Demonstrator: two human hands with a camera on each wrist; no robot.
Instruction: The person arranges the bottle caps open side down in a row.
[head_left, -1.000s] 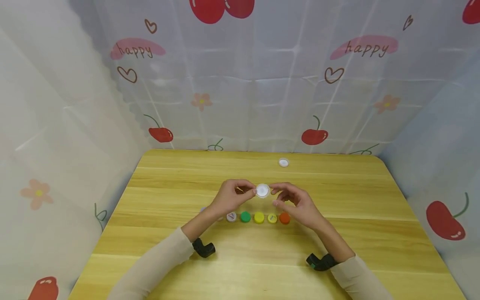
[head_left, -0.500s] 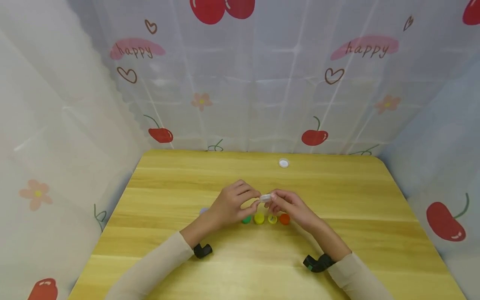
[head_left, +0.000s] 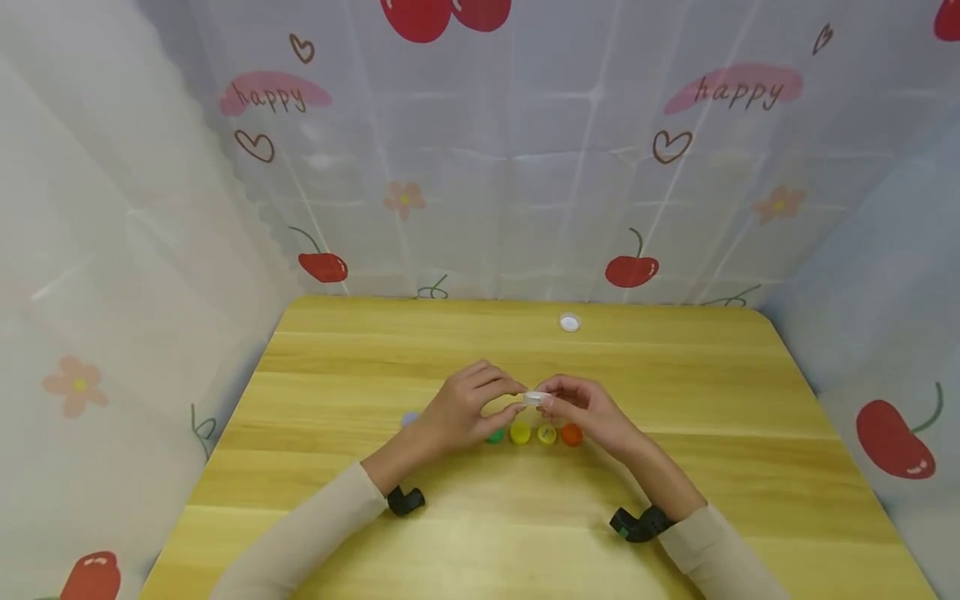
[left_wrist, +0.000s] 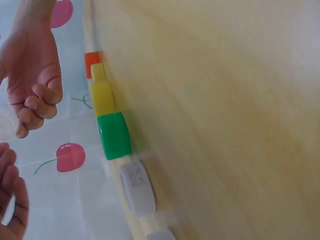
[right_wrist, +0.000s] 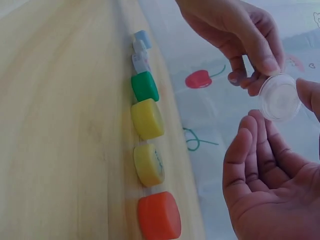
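A small round clear plastic case (head_left: 534,398) with a whitish middle is held up over the table, nearly edge-on in the head view. My left hand (head_left: 465,408) pinches its left side between thumb and fingers. On the opposite side my right hand (head_left: 592,412) grips it, thumb toward me and fingers behind. The right wrist view shows the case's round face (right_wrist: 280,97) and ridged rim, with the left thumb at its upper edge. Just below the hands stand a green cap (head_left: 495,435), a yellow cap (head_left: 521,433), a marked yellow cap (head_left: 547,434) and an orange cap (head_left: 572,434).
The row continues leftward with a whitish cap (left_wrist: 137,187), partly hidden by the left hand in the head view, and a light blue cap (head_left: 409,418). A white disc with a clear rim (head_left: 570,322) lies near the back edge of the wooden table (head_left: 360,333). Printed curtains (head_left: 495,208) surround it.
The case has tilted from facing the camera to nearly edge-on and moved slightly right and down. My right hand has closed in and now grips it along with the left.
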